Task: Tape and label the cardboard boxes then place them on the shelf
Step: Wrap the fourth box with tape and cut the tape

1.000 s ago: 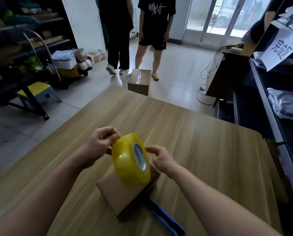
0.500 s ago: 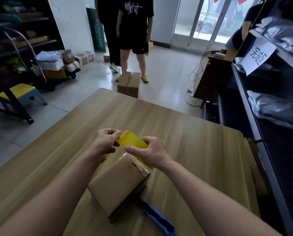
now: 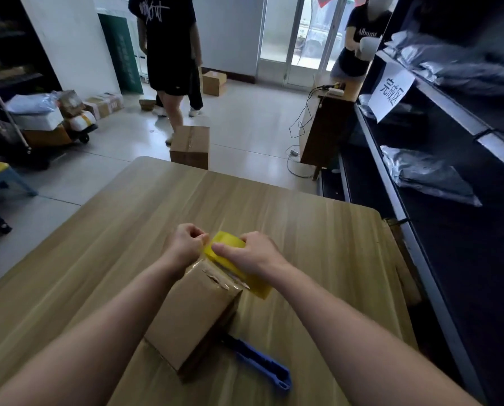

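A small cardboard box (image 3: 192,312) lies on the wooden table (image 3: 133,230) in front of me, with torn clear tape along its far top edge. My right hand (image 3: 250,254) grips a yellow tape roll (image 3: 230,259) pressed against the box's far end. My left hand (image 3: 186,249) is closed just left of the roll and pinches the tape's free end. A blue box cutter (image 3: 262,366) lies on the table, partly under the box's right side. The dark shelf (image 3: 421,247) runs along the right edge of the table.
Another cardboard box (image 3: 190,146) stands on the floor beyond the table's far edge. Two people (image 3: 168,54) stand farther back, and a third person (image 3: 359,39) is by a wooden desk (image 3: 324,133). A loaded cart (image 3: 48,121) sits at the left. Grey bags (image 3: 426,174) lie on the shelf.
The tape roll went from upright above the box down to the box's far edge. My right hand closed over it. My view has tilted and the people have shifted.
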The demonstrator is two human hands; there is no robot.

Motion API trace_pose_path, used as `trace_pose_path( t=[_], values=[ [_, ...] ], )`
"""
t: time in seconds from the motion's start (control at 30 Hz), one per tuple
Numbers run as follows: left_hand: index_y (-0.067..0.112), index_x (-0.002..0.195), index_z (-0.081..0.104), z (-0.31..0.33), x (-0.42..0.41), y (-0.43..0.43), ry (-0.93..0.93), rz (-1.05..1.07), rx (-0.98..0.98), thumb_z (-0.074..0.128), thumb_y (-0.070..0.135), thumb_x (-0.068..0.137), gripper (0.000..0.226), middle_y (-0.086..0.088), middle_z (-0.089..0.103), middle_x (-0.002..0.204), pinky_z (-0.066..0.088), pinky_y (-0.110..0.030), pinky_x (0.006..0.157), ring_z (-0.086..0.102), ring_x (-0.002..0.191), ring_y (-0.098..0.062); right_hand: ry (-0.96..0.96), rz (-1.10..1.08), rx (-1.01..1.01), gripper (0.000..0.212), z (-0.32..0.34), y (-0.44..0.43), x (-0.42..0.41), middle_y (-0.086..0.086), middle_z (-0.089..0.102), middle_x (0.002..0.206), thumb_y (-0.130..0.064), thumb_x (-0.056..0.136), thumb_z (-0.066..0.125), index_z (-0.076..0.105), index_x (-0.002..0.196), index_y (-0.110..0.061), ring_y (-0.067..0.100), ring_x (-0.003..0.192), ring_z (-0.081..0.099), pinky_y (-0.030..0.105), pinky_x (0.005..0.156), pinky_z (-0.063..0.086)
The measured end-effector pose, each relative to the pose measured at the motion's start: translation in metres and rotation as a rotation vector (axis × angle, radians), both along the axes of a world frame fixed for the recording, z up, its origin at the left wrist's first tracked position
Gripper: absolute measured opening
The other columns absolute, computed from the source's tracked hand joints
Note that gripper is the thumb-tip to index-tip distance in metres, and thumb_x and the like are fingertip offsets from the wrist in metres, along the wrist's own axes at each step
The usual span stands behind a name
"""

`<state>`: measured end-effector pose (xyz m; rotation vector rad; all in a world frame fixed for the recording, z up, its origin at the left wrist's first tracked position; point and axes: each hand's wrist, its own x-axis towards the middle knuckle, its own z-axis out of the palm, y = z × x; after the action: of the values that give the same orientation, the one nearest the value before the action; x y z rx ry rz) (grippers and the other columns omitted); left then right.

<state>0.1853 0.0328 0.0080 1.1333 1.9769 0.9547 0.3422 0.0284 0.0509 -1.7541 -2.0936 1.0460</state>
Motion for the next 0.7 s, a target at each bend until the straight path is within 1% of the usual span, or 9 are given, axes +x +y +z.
trace_pose_path(
  t=[0.07,0.13,0.23,0.3,0.4,0.5,0.6,0.67,0.7],
  values=[
    [0.012,0.078,0.066,0.000,0.001,-0.001,0.016,0.000,0.004,0.067,0.018,0.088,0.012,-0.005,0.059,0.069,0.042,-0.030,0.065,0.053,0.069,-0.022,-0.065,-0.006,-0.035,0.055,0.004,-0.001,0.001,0.012,0.065,0.115,-0.058,0.086,0.053,0.066,0.112,-0.012,0.030,0.102,0.061,0.030,0.077,0.045],
    [0.014,0.075,0.064,0.000,-0.005,-0.003,0.016,0.015,0.000,0.067,0.020,0.089,0.015,-0.005,0.059,0.071,0.046,-0.034,0.067,0.053,0.071,-0.023,-0.104,-0.007,-0.095,0.057,0.007,-0.003,0.004,0.012,0.059,0.126,-0.053,0.088,0.050,0.058,0.126,-0.011,0.030,0.111,0.057,0.029,0.079,0.040],
    [0.018,0.068,0.060,-0.003,-0.021,-0.005,0.001,0.067,0.000,0.069,0.023,0.088,0.022,-0.008,0.061,0.077,0.052,-0.040,0.072,0.055,0.073,-0.025,-0.195,0.016,-0.125,0.061,0.005,-0.010,0.016,0.011,0.057,0.130,-0.053,0.088,0.054,0.054,0.131,-0.010,0.028,0.113,0.056,0.029,0.080,0.041],
    [0.018,0.067,0.059,-0.007,-0.030,-0.008,-0.018,0.095,-0.004,0.069,0.022,0.088,0.023,-0.011,0.060,0.077,0.048,-0.038,0.069,0.053,0.072,-0.025,-0.241,0.021,-0.089,0.066,0.000,-0.018,0.026,0.011,0.057,0.132,-0.060,0.089,0.051,0.053,0.133,-0.010,0.029,0.117,0.055,0.032,0.086,0.044],
    [0.014,0.071,0.061,-0.014,-0.032,-0.012,-0.028,0.104,-0.015,0.069,0.020,0.088,0.019,-0.010,0.058,0.075,0.045,-0.034,0.068,0.052,0.070,-0.024,-0.277,0.024,-0.068,0.066,-0.006,-0.026,0.037,0.009,0.057,0.133,-0.064,0.093,0.042,0.055,0.133,-0.013,0.029,0.116,0.055,0.036,0.090,0.045],
    [0.013,0.070,0.061,-0.020,-0.024,-0.012,-0.027,0.114,-0.034,0.069,0.018,0.088,0.019,-0.006,0.058,0.068,0.050,-0.034,0.068,0.052,0.061,-0.023,-0.349,0.027,-0.056,0.056,-0.005,-0.031,0.040,0.011,0.058,0.127,-0.054,0.095,0.037,0.057,0.129,-0.014,0.029,0.108,0.056,0.038,0.088,0.047],
    [0.013,0.067,0.058,-0.025,-0.024,-0.006,-0.042,0.124,-0.058,0.068,0.016,0.088,0.023,-0.006,0.057,0.064,0.057,-0.043,0.074,0.053,0.054,-0.023,-0.399,0.026,-0.072,0.053,-0.004,-0.032,0.039,0.012,0.060,0.119,-0.049,0.092,0.034,0.060,0.121,-0.014,0.029,0.102,0.057,0.037,0.085,0.048],
    [0.011,0.068,0.058,-0.029,-0.029,0.001,-0.060,0.128,-0.072,0.067,0.014,0.088,0.022,-0.007,0.057,0.064,0.059,-0.047,0.077,0.054,0.053,-0.025,-0.431,0.031,-0.114,0.051,-0.008,-0.029,0.040,0.009,0.062,0.114,-0.052,0.090,0.038,0.062,0.116,-0.015,0.027,0.097,0.058,0.039,0.086,0.050],
    [0.010,0.070,0.059,-0.032,-0.032,0.004,-0.051,0.126,-0.079,0.067,0.014,0.088,0.020,-0.007,0.057,0.065,0.059,-0.047,0.077,0.055,0.053,-0.025,-0.440,0.019,-0.140,0.051,-0.011,-0.026,0.041,0.007,0.063,0.112,-0.056,0.088,0.041,0.062,0.113,-0.017,0.025,0.095,0.059,0.040,0.087,0.051]
  ],
)
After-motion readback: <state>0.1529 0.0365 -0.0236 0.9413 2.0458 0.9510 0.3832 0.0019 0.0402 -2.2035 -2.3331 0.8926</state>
